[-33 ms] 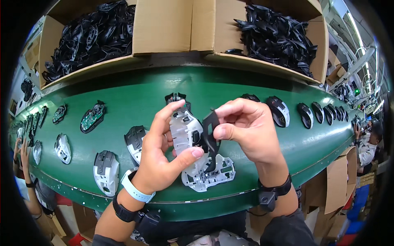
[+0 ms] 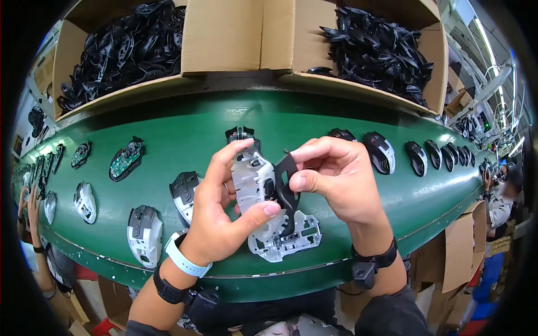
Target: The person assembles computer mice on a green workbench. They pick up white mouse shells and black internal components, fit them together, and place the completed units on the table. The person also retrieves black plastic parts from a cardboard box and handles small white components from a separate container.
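a white shell (image 2: 250,179) is held up over the green table (image 2: 347,235), inward of its near edge, long axis running away from the person, far end leaning slightly left. a black side piece (image 2: 287,185) lies lengthwise along its right flank; whether they are joined i cannot tell. the left hand (image 2: 224,215) grasps the shell, thumb across the near part, index finger stretched toward the far end. the right hand (image 2: 342,176), coming in from the right, pinches the black side piece between thumb and index finger, other fingers curled.
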{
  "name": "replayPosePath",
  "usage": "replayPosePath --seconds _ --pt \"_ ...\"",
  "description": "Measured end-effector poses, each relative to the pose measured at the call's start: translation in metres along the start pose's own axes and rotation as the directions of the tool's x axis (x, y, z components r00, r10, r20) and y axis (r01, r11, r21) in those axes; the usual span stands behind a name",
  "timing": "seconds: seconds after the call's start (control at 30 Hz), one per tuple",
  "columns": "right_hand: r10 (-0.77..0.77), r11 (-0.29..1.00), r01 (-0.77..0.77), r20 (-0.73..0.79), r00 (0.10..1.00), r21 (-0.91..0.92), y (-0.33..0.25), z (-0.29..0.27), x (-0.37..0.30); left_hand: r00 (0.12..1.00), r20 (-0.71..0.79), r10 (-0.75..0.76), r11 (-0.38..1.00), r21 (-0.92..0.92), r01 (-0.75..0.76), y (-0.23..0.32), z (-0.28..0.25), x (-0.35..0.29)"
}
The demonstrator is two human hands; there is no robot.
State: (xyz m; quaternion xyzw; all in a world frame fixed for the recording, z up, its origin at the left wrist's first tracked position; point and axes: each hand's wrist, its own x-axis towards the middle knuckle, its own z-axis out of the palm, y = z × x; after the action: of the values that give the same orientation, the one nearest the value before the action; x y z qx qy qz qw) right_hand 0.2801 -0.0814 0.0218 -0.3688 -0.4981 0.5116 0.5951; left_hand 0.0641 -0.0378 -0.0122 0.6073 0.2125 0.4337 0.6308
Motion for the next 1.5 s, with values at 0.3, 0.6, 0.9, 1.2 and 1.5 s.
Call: replayPosePath --seconds 0.3,0.6,0.9,1.2,1.5 --pt "0.11 0.991 -0.114 -0.062 0.992 -0.067 0.012 0.01 0.003 0.998 -0.053 0.043 0.989 0.144 -0.035 -0.006 -0.002 -0.003" --pt "0.13 0.991 -0.132 -0.054 0.99 -0.021 0.019 0.009 0.003 0.967 -0.093 0.235 0.843 0.515 -0.155 -0.003 -0.007 -0.006" --pt "0.23 0.973 -0.228 0.056 0.971 -0.047 0.025 0.054 -0.006 0.96 -0.274 0.052 0.955 -0.269 -0.128 0.004 -0.009 -0.004" --pt "0.102 0.995 -0.103 0.117 0.988 0.005 0.026 0.047 -0.003 0.95 -0.239 0.199 0.967 -0.107 -0.229 0.002 -0.02 -0.009" --pt "0.135 0.951 -0.121 0.03 0.99 -0.286 0.004 0.043 -0.005 0.947 -0.145 0.286 0.957 0.093 -0.275 0.007 -0.024 -0.012"
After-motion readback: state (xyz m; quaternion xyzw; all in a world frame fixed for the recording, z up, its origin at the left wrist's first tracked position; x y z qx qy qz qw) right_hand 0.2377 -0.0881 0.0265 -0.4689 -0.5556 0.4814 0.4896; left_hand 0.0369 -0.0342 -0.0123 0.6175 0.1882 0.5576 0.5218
